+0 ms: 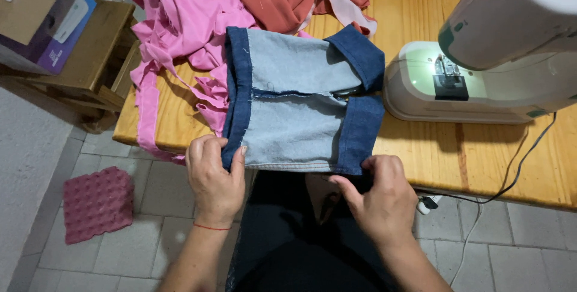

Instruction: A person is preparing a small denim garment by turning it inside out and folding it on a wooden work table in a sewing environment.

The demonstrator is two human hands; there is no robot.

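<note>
- While it lies flat at the near edge of the wooden table [457, 153], the denim piece [294, 105], pale inside with dark blue cuffs, is gripped at both near corners.
- Left hand [213, 178] pinches the dark cuff at 7 o'clock, thumb on top.
- Right hand [378, 193] closes on the cuff's corner at 5 o'clock.
- Pink fabric [180, 21] is heaped at 11 o'clock, touching the denim.
- White sewing machine [481, 69] stands at 3 o'clock, just beside it.
- Pink egg tray [96, 202] lies on the tiled floor at 8 o'clock.
</note>
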